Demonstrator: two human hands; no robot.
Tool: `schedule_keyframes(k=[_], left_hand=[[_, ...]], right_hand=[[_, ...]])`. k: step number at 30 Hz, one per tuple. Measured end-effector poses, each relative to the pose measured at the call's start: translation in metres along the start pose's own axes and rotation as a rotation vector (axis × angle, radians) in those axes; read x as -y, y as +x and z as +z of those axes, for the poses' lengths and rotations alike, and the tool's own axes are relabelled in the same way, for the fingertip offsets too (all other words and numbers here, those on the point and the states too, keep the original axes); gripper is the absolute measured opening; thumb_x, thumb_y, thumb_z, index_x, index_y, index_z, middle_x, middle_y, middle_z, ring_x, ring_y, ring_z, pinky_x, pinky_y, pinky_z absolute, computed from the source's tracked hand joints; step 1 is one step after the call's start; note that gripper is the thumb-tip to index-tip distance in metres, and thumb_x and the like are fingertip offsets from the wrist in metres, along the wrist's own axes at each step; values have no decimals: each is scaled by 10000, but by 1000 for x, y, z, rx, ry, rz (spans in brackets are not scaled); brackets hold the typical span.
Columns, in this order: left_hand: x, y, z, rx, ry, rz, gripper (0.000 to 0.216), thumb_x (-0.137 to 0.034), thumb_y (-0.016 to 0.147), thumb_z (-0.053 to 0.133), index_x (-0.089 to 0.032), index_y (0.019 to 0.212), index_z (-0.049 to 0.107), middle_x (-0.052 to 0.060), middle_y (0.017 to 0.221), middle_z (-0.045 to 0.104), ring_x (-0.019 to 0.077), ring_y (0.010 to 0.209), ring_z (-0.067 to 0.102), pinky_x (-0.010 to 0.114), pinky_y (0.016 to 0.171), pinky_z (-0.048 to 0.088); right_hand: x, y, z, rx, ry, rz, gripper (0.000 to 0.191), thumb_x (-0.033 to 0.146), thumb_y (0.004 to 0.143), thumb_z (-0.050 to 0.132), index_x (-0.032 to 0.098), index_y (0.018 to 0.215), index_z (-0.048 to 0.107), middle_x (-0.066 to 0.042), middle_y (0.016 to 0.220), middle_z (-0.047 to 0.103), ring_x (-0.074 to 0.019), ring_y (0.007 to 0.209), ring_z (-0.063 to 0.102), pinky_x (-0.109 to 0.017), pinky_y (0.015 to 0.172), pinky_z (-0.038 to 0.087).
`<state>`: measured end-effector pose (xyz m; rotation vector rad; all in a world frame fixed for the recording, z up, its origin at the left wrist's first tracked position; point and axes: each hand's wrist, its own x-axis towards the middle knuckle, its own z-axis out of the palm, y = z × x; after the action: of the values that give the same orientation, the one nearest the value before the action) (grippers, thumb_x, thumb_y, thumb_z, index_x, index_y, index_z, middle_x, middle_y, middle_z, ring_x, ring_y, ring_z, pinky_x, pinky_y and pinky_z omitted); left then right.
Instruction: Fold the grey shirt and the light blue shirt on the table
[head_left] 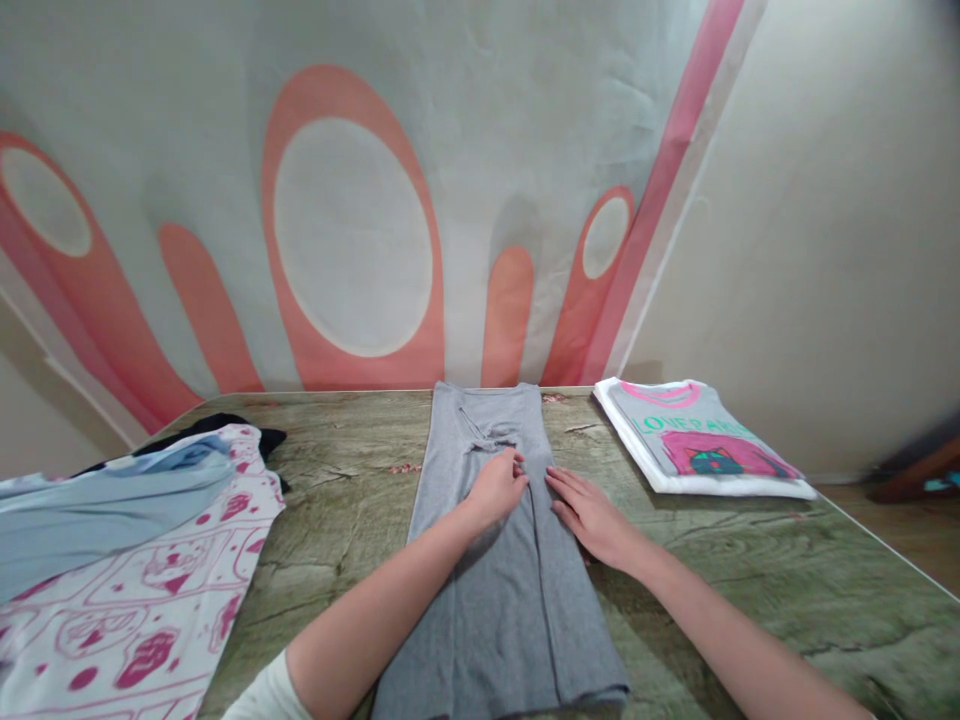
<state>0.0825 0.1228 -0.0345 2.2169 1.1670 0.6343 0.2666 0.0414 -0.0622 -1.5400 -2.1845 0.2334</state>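
I see grey trousers (510, 560) lying flat and lengthwise down the middle of a green wood-grain desk (750, 570), waistband at the far edge. My left hand (496, 487) and right hand (592, 515) both rest palm-down on the trousers, each grip spread flat, pinching nothing. Right of the trousers sits a folded printed T-shirt (697, 440); left of them lies a heap of pink-and-white and blue clothes (127, 560).

Grey trousers (501, 560): soft matt knit cloth. Table (750, 570): green wood-grain, slight sheen.
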Motion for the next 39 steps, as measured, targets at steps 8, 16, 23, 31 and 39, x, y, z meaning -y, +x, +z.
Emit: schedule_keyframes(k=[8, 16, 23, 31, 39], left_hand=[[-6, 33, -6, 147, -223, -343, 486, -185, 735, 588, -89, 1169, 394, -17, 600, 601, 124, 521, 587, 187, 460, 418], [-7, 29, 2, 236, -210, -197, 682, -181, 631, 655, -119, 1250, 375, -57, 553, 576, 131, 533, 606, 178, 465, 410], [-10, 13, -6, 345, -136, -108, 551, -159, 672, 578, -133, 1207, 449, -49, 547, 579, 140, 542, 607, 201, 516, 437], [-19, -31, -15, 123, 223, 266, 435, -239, 767, 563, -178, 1190, 482, 94, 1124, 564, 215, 1058, 524, 322, 910, 398], [14, -86, -64, 220, 461, 251, 395, -269, 925, 322, -178, 1301, 403, 98, 1436, 288, 214, 1330, 222, 402, 1065, 204]], right_hand=[[-3, -4, 3, 50, -104, 2, 484, 378, 924, 300, 173, 1357, 367, -83, 1420, 346, -228, 1315, 269, -456, 1055, 289], [0, -6, 2, 35, -97, -12, 490, 382, 926, 307, 179, 1370, 341, -87, 1426, 333, -228, 1318, 263, -471, 1055, 282], [0, -6, 2, 5, -97, -21, 475, 358, 922, 326, 172, 1358, 362, -89, 1412, 359, -232, 1310, 281, -472, 1051, 289], [3, -10, -1, -24, -61, -28, 469, 377, 926, 316, 186, 1350, 372, -80, 1413, 359, -229, 1319, 262, -469, 1063, 269], [10, -14, -3, 2, -58, -14, 476, 385, 915, 335, 192, 1347, 385, -68, 1416, 355, -229, 1327, 241, -466, 1063, 266]])
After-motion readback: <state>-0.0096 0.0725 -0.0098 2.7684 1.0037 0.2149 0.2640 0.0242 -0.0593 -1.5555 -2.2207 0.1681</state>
